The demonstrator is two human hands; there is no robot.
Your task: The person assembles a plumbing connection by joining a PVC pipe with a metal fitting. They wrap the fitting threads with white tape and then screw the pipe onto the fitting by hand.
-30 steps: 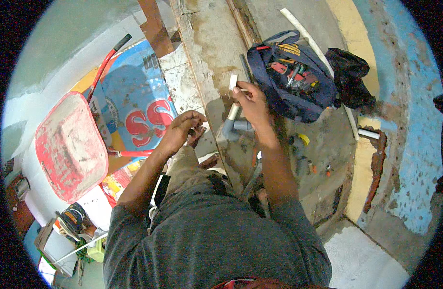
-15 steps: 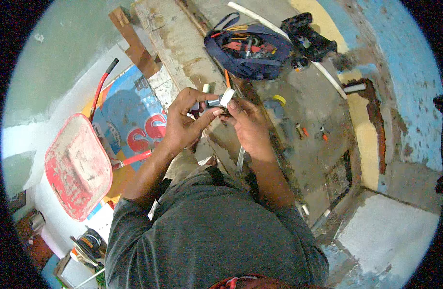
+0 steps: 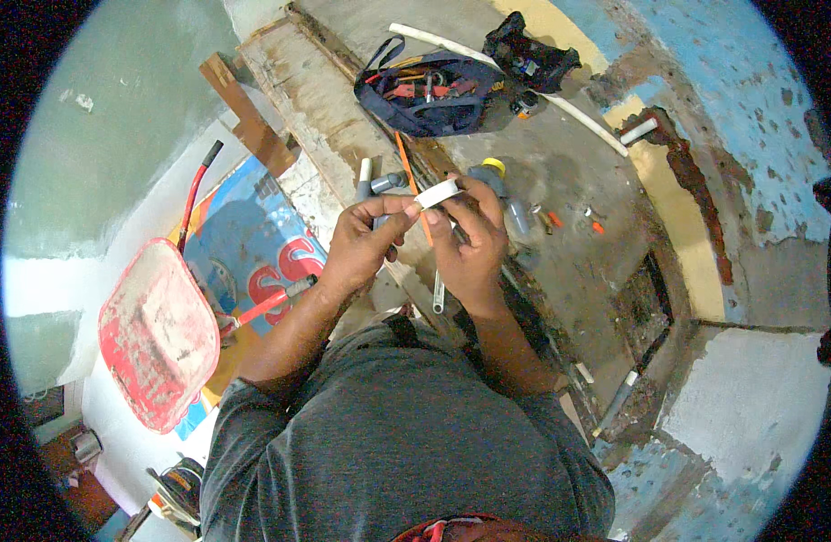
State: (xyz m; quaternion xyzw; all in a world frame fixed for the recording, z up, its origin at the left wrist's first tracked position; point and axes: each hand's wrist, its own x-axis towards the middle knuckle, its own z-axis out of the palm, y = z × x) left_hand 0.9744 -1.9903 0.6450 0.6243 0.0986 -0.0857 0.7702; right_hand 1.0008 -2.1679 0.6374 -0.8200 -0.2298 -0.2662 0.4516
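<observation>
A small roll of white thread seal tape (image 3: 440, 193) is between my hands. My right hand (image 3: 474, 248) grips the roll, its fingers over the top and thumb below. Thumb and index finger of my left hand (image 3: 356, 242) pinch at the roll's lower left edge; whether they hold a loose tape end is too small to tell. Just beyond my left hand lie a grey elbow fitting (image 3: 387, 182) and a grey fitting with a short white pipe (image 3: 366, 169). An orange strip-shaped tool (image 3: 404, 158) passes behind the roll, partly hidden.
A dark blue tool bag (image 3: 424, 117) sits ahead, beside a black bag (image 3: 528, 54) and a long white pipe (image 3: 585, 124). A yellow-capped bottle (image 3: 493, 172) and small fittings (image 3: 554, 219) lie right. Leftward stands a red wheelbarrow (image 3: 159, 334). A wooden plank (image 3: 316, 99) runs ahead.
My hands have turned the tape roll flatter and moved it slightly right. The grey fittings beyond my left hand have come into clearer view. My view has shifted somewhat.
</observation>
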